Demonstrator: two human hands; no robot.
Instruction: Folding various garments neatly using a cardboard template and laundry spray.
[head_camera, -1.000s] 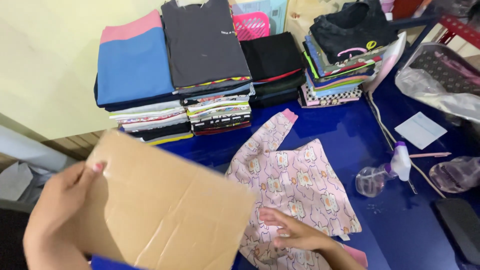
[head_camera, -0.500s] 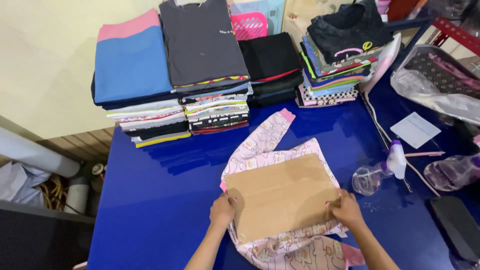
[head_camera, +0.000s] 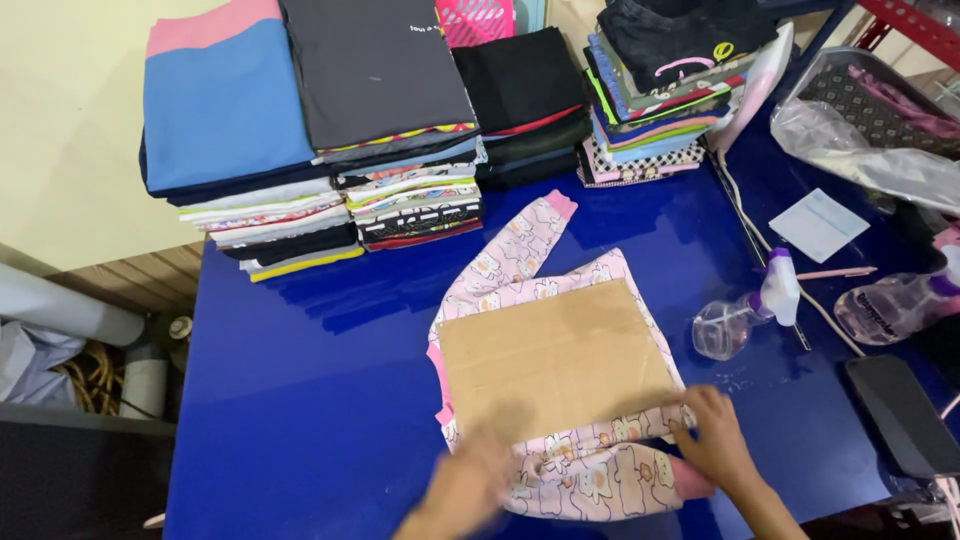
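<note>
A pink printed garment (head_camera: 560, 470) lies spread on the blue table (head_camera: 320, 400), one sleeve reaching up toward the stacks. A brown cardboard sheet (head_camera: 555, 355) rests flat on its middle. My left hand (head_camera: 470, 485) is blurred at the garment's lower left edge, just below the cardboard. My right hand (head_camera: 715, 445) pinches the garment's lower right side by the cardboard's corner. Whether the left hand grips fabric is unclear.
Stacks of folded clothes (head_camera: 330, 130) line the table's far edge. A spray bottle (head_camera: 745, 315) and a second bottle (head_camera: 895, 305) lie at the right, near a white paper (head_camera: 818, 224), a plastic bag (head_camera: 870, 160) and a dark phone (head_camera: 895, 415).
The cardboard came from my raised left hand down onto the garment. Both hands then slid from its lower edge down to the garment's bottom part.
</note>
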